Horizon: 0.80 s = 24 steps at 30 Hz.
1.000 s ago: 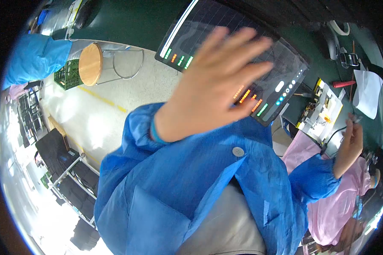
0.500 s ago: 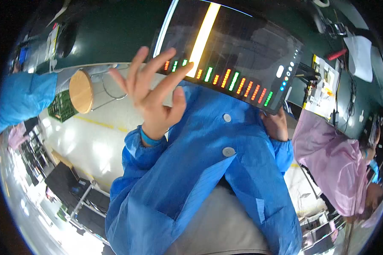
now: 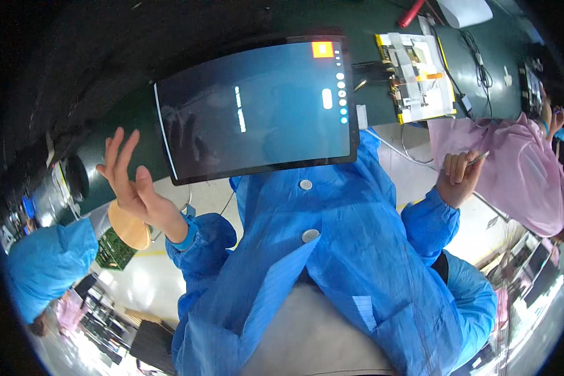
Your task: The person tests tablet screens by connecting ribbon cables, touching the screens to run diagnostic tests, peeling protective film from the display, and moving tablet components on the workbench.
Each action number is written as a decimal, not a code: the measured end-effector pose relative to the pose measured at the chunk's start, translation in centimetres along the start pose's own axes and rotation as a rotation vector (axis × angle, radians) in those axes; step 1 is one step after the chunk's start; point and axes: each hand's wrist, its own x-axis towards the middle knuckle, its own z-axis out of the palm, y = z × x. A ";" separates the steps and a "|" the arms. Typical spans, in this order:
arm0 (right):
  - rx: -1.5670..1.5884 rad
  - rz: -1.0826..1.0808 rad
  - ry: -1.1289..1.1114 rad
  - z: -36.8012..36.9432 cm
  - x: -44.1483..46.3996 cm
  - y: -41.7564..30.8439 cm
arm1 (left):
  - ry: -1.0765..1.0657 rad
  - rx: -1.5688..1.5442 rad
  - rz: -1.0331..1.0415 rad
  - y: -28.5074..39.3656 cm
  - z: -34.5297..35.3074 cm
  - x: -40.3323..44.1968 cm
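My left hand (image 3: 135,188) is in the air to the left of a flat touchscreen panel (image 3: 257,109), apart from it, fingers spread and holding nothing. The panel is dark with a blue glow, a line of small white text, round icons along its right side and an orange-red square at a corner. My right hand (image 3: 460,175) is raised at the right, away from the panel. Its fingers are curled around a thin, pale, pointed tool (image 3: 480,157); most of it is hidden, so its kind is unclear.
A taped circuit assembly with yellow edges (image 3: 417,78) lies on the dark green bench (image 3: 382,15) beside the panel, with black cables (image 3: 479,56) nearby. A person in pink (image 3: 507,169) works at right; a blue sleeve (image 3: 50,263) shows at left, near a round stool (image 3: 128,225).
My left hand has left the screen and moved left. My right hand has come away from the panel's edge to the right. The coloured text list has given way to a mostly plain screen.
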 end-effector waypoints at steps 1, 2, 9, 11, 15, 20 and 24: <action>-0.292 -0.056 0.016 2.7 0.2 -0.9 | -0.020 -0.003 -0.009 -0.2 0.1 0.4; -0.583 -0.105 0.030 4.5 0.3 -1.2 | -0.037 -0.004 -0.018 -0.3 0.3 0.7; -1.651 -0.648 -0.804 12.7 4.8 1.8 | -0.231 -0.180 -0.341 -1.4 2.4 1.0; -1.645 -0.705 -0.861 13.2 5.7 3.1 | -0.259 -0.233 -0.394 -1.4 2.9 1.1; -1.680 -0.728 -1.014 13.5 7.0 3.8 | -0.258 -0.282 -0.495 -1.0 3.8 1.1; -1.640 -0.630 -1.166 12.9 7.9 3.7 | -0.290 -0.389 -0.531 -1.6 4.1 0.7; -1.608 -0.638 -1.248 12.9 8.4 3.5 | -0.299 -0.371 -0.525 -1.1 4.2 0.8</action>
